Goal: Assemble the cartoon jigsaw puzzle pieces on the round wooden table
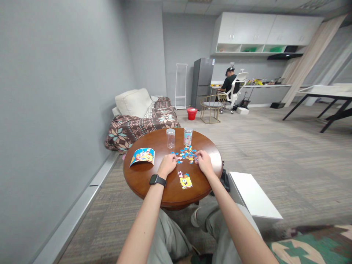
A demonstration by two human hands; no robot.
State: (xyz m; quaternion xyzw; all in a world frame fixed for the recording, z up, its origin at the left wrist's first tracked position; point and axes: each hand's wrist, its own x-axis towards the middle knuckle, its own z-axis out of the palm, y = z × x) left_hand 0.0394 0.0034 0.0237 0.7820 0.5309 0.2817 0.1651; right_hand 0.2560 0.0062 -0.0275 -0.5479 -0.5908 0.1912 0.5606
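A round brown wooden table (145,179) stands in front of me. A heap of loose, mostly blue jigsaw pieces (187,153) lies near its far side. My left hand (168,163), with a black watch at the wrist, rests at the heap's left edge with its fingers curled onto the pieces. At the heap's right edge my right hand (203,160) has its fingers bent down on pieces. What either hand holds is too small to make out. A small joined patch of puzzle (185,179) with a yellow figure lies nearer to me between my arms.
Behind the heap stand a clear jar (170,138) and a printed tube (188,136). A curled picture sheet (142,156) lies at the table's left. A white box (251,196) sits at my right, a sofa (137,121) along the wall, and a person at a far desk (229,83).
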